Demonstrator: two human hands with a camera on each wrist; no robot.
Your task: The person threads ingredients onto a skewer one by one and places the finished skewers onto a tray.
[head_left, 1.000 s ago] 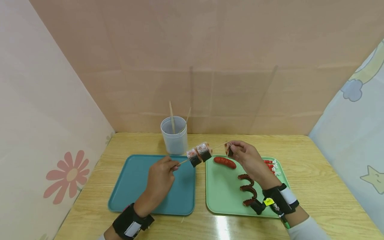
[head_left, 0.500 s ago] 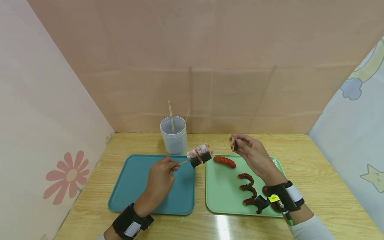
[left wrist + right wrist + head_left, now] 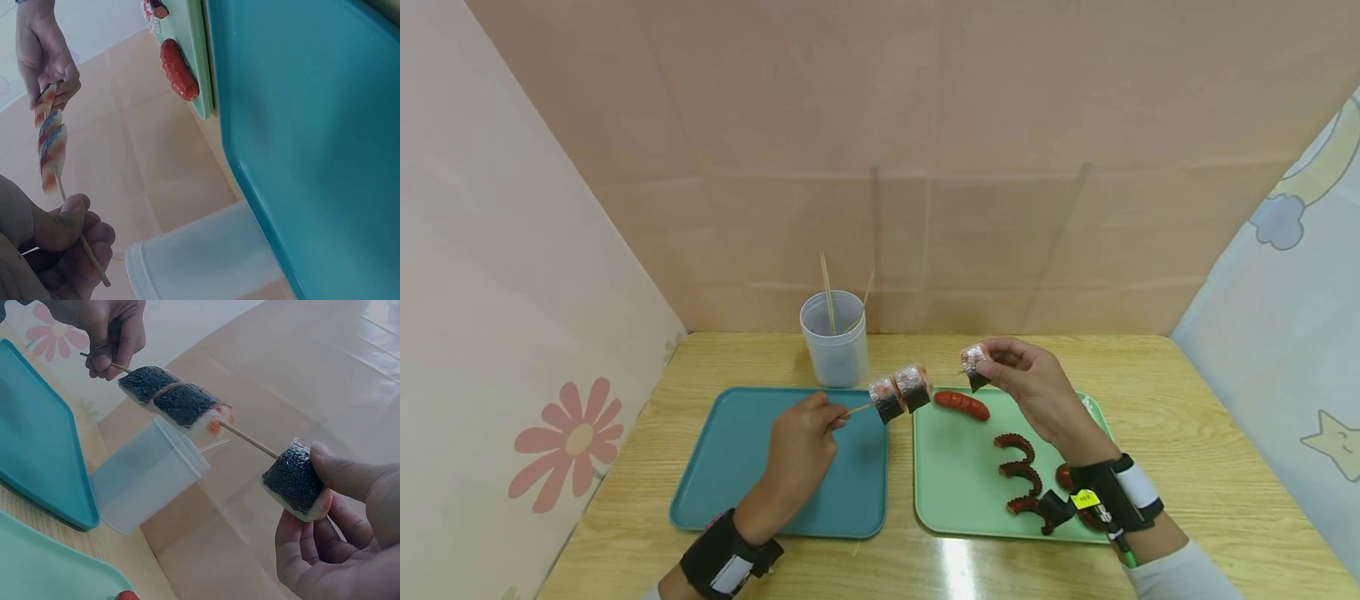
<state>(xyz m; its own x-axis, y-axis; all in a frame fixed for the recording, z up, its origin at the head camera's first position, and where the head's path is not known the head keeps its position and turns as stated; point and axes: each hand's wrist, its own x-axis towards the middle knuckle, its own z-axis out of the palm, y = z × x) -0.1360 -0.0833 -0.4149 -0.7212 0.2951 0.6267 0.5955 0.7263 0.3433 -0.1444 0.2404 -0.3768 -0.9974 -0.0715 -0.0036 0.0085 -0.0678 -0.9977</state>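
My left hand point(image 3: 800, 454) pinches the lower end of a thin wooden skewer point(image 3: 859, 409) above the blue tray. Two fish chunks point(image 3: 159, 394) with dark silvery skin and pale pink flesh sit threaded side by side on it. Between the thumb and fingers of my right hand point(image 3: 1037, 396) is a third fish chunk point(image 3: 294, 481). In the right wrist view the skewer's far end meets this chunk; how deep it goes is hidden. A bare length of skewer lies between the third chunk and the other two.
A blue tray point(image 3: 715, 500) stands left, a green tray point(image 3: 947, 500) right. On the green one lie a red sausage point(image 3: 962, 405), curled brown tentacle pieces point(image 3: 1019, 472) and a dark piece point(image 3: 1054, 508). Behind the trays, a white cup point(image 3: 838, 358) holds several skewers.
My right hand moved right and slightly up, then turned the third chunk so its silvery skin faces the head camera. The left hand and the two threaded chunks stayed nearly still.
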